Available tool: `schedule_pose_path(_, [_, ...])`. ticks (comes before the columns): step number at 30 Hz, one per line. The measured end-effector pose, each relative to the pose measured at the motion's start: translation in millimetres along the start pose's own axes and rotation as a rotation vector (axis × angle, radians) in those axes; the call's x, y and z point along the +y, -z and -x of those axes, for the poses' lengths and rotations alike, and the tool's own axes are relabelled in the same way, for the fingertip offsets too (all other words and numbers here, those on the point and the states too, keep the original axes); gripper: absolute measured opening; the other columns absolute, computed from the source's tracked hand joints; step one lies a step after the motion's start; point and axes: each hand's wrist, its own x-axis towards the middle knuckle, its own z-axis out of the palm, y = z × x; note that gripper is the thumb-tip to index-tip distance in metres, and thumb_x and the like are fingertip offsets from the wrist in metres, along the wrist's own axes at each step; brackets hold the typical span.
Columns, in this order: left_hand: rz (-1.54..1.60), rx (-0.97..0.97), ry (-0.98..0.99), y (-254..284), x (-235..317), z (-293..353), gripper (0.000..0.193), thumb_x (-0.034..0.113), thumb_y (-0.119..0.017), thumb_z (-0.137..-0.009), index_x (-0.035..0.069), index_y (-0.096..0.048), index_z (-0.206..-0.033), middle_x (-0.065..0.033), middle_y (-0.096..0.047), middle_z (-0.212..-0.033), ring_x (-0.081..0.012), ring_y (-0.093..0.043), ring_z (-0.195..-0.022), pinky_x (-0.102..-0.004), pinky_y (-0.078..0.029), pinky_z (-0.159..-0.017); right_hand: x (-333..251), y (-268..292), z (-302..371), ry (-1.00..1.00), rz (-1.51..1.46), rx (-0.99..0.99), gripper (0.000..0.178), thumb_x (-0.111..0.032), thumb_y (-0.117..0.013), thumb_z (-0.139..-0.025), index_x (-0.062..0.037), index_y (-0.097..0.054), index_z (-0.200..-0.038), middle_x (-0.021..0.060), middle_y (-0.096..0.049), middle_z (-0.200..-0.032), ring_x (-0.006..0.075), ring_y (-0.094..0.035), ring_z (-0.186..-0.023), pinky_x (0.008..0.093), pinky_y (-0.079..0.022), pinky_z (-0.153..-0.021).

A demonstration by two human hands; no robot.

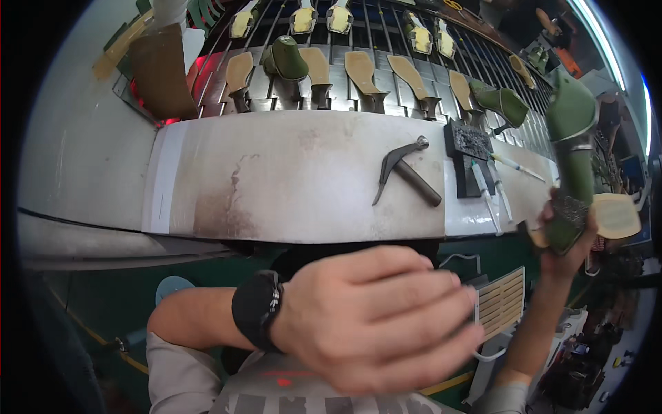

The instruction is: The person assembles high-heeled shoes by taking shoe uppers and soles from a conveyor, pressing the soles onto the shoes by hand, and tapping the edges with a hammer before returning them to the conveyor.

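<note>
L. hand (376, 321): nearest, approx. 5 o'clock from view ctr, back up, blurred; fingers loosely bent, palm hidden, so cannot tell if anything held.
R. hand (564, 261): betw. 3 & 4 o'clock; fingers wrapped round shoe. Hands well apart.
Green shoe (572, 159): approx. 3 o'clock, raised at R. end of table, toe twd 12, glittery band at lower part.
Table (296, 165): pale top, brown stains twd 9 o'clock.
Hammer (415, 181): on table, 2 o'clock, curved claw, handle angled twd 4.
Syringes (480, 181): 3 pcs, approx. 3 o'clock, beside black block.
Black block (471, 140): 2 o'clock, rough grey top.
Metal rack (264, 93): 12 o'clock, beyond table; carries pale insoles (360, 72) w/ dk heels, plus add'l green shoes (286, 58).
</note>
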Motion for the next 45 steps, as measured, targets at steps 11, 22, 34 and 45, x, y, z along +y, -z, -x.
schedule_pose_path(11, [-0.703, -0.001, 0.172, 16.4, -53.1, 157.3, 0.06, 0.033, -0.073, -0.093, 0.017, -0.054, -0.148, -0.0109, -0.056, -0.149, -0.0343, -0.051, -0.142, -0.0692, -0.024, -0.125, 150.0, -224.2, 129.5, -0.812, -0.17, -0.539, 0.072, -0.063, -0.035, -0.111, 0.001, -0.059, -0.131, 0.0159, -0.075, -0.101, 0.023, -0.073, -0.07, 0.0326, -0.06, -0.061])
schedule_pose_path(22, [-0.368, 0.189, 0.602, 45.6, -96.4, 157.0, 0.046, 0.023, -0.087, -0.087, 0.003, -0.067, -0.123, -0.0127, -0.07, -0.118, -0.0279, -0.069, -0.107, -0.0438, -0.052, -0.104, 210.9, -239.7, 41.2, -0.583, -0.123, -0.282, 0.048, -0.041, -0.052, -0.113, 0.0049, -0.065, -0.121, 0.0156, -0.074, -0.097, 0.023, -0.075, -0.082, 0.0363, -0.062, -0.072])
schedule_pose_path(34, [0.451, 0.433, 0.899, 50.7, -111.2, 127.1, 0.074, 0.028, -0.068, -0.09, -0.005, -0.044, -0.151, -0.0223, -0.064, -0.139, -0.0306, -0.062, -0.132, -0.0429, -0.048, -0.113, 206.3, -221.0, -11.9, -0.136, 0.661, -0.276, 0.042, -0.027, -0.085, -0.091, 0.0046, -0.07, -0.114, 0.014, -0.075, -0.09, 0.0283, -0.073, -0.073, 0.0385, -0.059, -0.069])
schedule_pose_path(45, [0.462, 0.589, 0.986, 47.3, -100.4, 141.5, 0.089, 0.038, -0.069, -0.086, -0.004, -0.036, -0.157, -0.0263, -0.057, -0.144, -0.0372, -0.058, -0.135, -0.0478, -0.047, -0.114, 188.0, -203.9, 22.0, -0.087, -0.156, -0.3, 0.053, -0.044, -0.047, -0.114, 0.0062, -0.063, -0.126, 0.02, -0.072, -0.113, 0.0251, -0.069, -0.105, 0.0413, -0.055, -0.099])
